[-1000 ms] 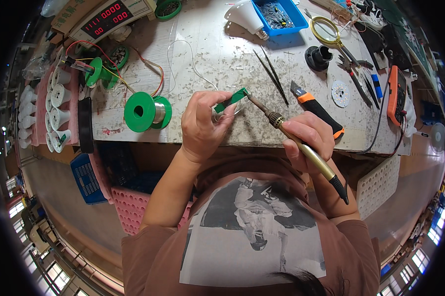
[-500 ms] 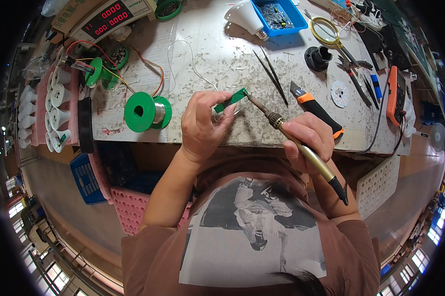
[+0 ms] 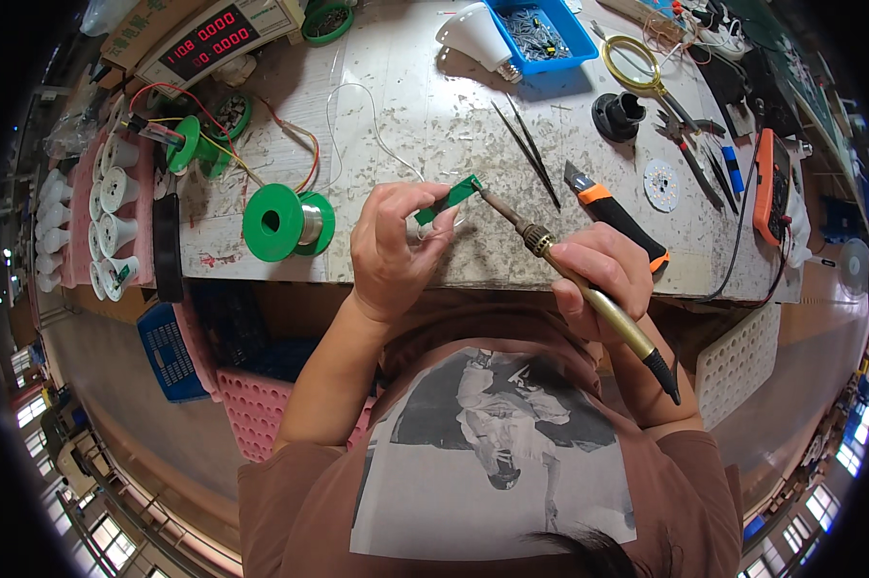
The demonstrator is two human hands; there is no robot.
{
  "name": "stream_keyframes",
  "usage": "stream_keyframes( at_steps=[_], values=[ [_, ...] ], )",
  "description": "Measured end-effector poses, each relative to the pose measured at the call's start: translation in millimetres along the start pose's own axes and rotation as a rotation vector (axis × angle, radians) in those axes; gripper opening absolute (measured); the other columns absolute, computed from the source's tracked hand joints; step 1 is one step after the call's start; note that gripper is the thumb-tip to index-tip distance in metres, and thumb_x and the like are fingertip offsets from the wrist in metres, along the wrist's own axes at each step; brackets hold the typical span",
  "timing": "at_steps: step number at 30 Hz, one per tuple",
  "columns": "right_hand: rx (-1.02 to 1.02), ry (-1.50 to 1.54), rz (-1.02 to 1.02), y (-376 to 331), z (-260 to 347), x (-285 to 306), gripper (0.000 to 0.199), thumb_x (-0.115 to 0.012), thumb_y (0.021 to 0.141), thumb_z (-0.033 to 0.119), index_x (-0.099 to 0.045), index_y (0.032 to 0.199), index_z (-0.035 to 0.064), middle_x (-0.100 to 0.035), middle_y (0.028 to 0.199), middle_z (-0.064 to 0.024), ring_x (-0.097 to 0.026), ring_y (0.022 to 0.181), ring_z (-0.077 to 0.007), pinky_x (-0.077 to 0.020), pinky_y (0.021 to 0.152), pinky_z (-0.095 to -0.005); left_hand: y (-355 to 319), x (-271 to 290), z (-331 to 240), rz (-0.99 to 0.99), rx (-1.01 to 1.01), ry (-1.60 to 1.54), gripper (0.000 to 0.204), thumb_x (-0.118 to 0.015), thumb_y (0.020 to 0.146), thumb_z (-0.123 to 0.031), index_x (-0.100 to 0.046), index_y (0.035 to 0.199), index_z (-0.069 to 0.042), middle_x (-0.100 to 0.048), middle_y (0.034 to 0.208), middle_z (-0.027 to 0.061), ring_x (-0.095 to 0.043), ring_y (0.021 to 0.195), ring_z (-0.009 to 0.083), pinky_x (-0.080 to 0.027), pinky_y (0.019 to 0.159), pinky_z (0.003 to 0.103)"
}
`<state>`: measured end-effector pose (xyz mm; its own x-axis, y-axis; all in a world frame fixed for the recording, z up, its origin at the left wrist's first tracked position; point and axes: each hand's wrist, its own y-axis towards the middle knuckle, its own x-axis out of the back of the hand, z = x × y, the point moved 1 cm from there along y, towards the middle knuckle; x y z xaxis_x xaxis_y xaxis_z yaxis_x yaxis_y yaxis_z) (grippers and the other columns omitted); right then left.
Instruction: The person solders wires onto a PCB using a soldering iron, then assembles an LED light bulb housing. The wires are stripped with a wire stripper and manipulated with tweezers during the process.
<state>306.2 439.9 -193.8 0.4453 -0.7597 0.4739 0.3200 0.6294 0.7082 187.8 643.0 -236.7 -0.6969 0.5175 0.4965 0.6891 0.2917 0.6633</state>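
My left hand pinches a small green circuit board just above the table's front part. A thin pale wire runs back from beside that hand and loops over the tabletop. In my right hand is a soldering iron with a gold-coloured handle, held like a pen. Its tip meets the far end of the board, near the upper right corner. Left of my left hand, a green spool of solder wire rests on its side.
To the right lie tweezers, a utility knife, a round LED board, pliers and an orange multimeter. A blue tray of parts and a magnifier stand behind. White cups sit left, near a lit meter.
The red readout on the meter shows different digits. Both hands keep nearly the same place, with the iron's tip still at the board's far end.
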Motion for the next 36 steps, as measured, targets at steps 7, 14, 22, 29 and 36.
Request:
stream_keyframes(
  at_steps=[7, 14, 22, 29, 36],
  values=[
    [0.017, 0.043, -0.011, 14, 13, 9, 0.023, -0.074, 0.087, 0.018, -0.066, 0.102, 0.0018, -0.064, 0.078, -0.0089, -0.061, 0.059, -0.0216, -0.0471, 0.050, -0.0318, 12, 11, -10, -0.094, -0.051, -0.060, 0.051, -0.080, 0.072, 0.008, -0.048, 0.110, -0.005, -0.071, 0.098, 0.0114, -0.066, 0.083, 0.0284, -0.055, 0.070, 0.037],
    [0.045, 0.180, -0.085, 23, 43, 32, 0.037, -0.072, 0.092, 0.031, -0.059, 0.114, 0.0045, -0.062, 0.089, -0.0091, -0.062, 0.070, -0.0232, -0.0505, 0.058, -0.0343, 5, 25, -12, -0.050, -0.007, 0.070, 0.044, -0.080, 0.074, 0.004, -0.051, 0.106, -0.005, -0.072, 0.099, 0.0119, -0.066, 0.079, 0.0277, -0.054, 0.071, 0.037],
    [0.097, 0.189, -0.214, 10, 10, 20, 0.034, -0.068, 0.093, 0.026, -0.060, 0.111, -0.0030, -0.062, 0.089, -0.0157, -0.059, 0.065, -0.0235, -0.0466, 0.054, -0.0334, -9, 10, 3, -0.033, 0.096, 0.019, 0.038, -0.078, 0.078, 0.003, -0.049, 0.101, -0.005, -0.071, 0.097, 0.0119, -0.066, 0.082, 0.0276, -0.054, 0.072, 0.038],
    [-0.019, 0.135, -0.087, 5, 5, 5, 0.027, -0.069, 0.093, 0.023, -0.064, 0.106, -0.0006, -0.063, 0.080, -0.0118, -0.060, 0.060, -0.0221, -0.0470, 0.051, -0.0319, -8, 8, 3, -0.024, 0.061, 0.045, 0.040, -0.078, 0.077, 0.004, -0.048, 0.101, -0.006, -0.071, 0.097, 0.0119, -0.066, 0.083, 0.0286, -0.054, 0.072, 0.038],
    [-0.049, 0.089, -0.027, -1, -2, -9, 0.024, -0.071, 0.091, 0.022, -0.067, 0.100, 0.0003, -0.064, 0.076, -0.0107, -0.061, 0.059, -0.0234, -0.0473, 0.050, -0.0326, -8, 8, 1, -0.021, 0.068, 0.027, 0.040, -0.079, 0.076, 0.004, -0.048, 0.099, -0.006, -0.071, 0.096, 0.0118, -0.065, 0.082, 0.0281, -0.054, 0.068, 0.037]
  ],
)
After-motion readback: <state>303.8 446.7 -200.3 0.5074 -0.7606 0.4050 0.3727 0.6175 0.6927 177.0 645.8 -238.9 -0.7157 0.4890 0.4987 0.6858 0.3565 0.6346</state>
